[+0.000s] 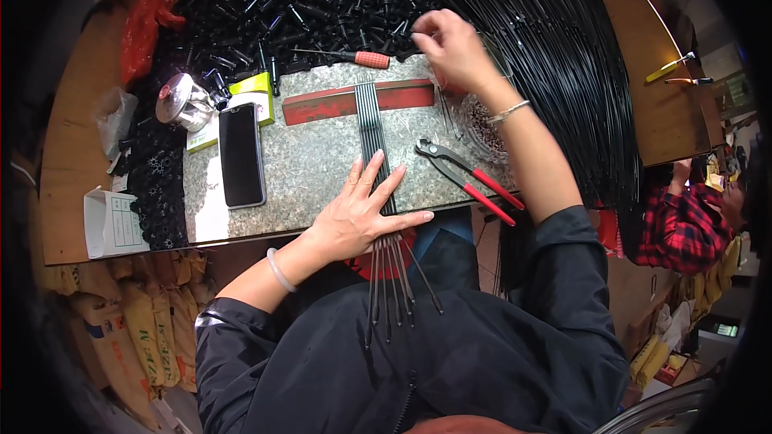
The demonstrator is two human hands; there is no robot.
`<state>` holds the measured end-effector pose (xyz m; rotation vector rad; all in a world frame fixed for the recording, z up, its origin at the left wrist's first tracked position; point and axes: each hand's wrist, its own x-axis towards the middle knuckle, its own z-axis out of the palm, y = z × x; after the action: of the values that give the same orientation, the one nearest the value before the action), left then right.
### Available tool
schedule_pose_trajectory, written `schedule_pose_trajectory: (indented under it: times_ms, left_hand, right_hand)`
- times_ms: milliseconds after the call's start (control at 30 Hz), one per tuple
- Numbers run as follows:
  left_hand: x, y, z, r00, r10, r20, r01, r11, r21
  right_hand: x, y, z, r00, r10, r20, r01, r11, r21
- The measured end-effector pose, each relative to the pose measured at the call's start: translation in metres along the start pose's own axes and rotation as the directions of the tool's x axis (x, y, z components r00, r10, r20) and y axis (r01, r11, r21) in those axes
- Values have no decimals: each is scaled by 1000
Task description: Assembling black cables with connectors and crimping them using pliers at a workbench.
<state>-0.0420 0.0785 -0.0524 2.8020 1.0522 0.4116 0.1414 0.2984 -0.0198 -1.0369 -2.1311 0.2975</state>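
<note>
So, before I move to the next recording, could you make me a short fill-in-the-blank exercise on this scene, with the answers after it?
1. The thin rods lie across a bar that is coloured ____.
2. The spread hand resting on the rods is the person's ____ one.
3. In the picture, the pincers lie to the ____ of the rods.
4. The heap of small parts beyond the screwdriver is mostly ____ in colour.

Missing words: red; left; right; black.

A dark-screened phone point(241, 157) — a crumpled red plastic bag point(151, 26), a white box point(112, 223) — yellowish sacks point(133, 345) lower left.
</note>
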Motion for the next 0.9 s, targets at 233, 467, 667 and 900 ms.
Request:
schedule_pose_trajectory:
  times_ms: [233,467,667,900]
  left_hand:
    - [4,0,2,999,18,44,-20,998,54]
    - [8,7,2,999,-21,26,21,1000,9]
    - [4,9,2,999,-28,40,26,999,45]
    - [6,2,1,999,-5,45,4,1000,22]
  right_hand:
    - [-19,48,-38,933,142,330,-39,953,-299]
    - [-16,34,-37,895,232,381,-86,928,-362]
    - [-16,34,-25,937,167,308,-62,944,-324]
    - [-19,31,-32,996,94,-1,-93,985,-147]
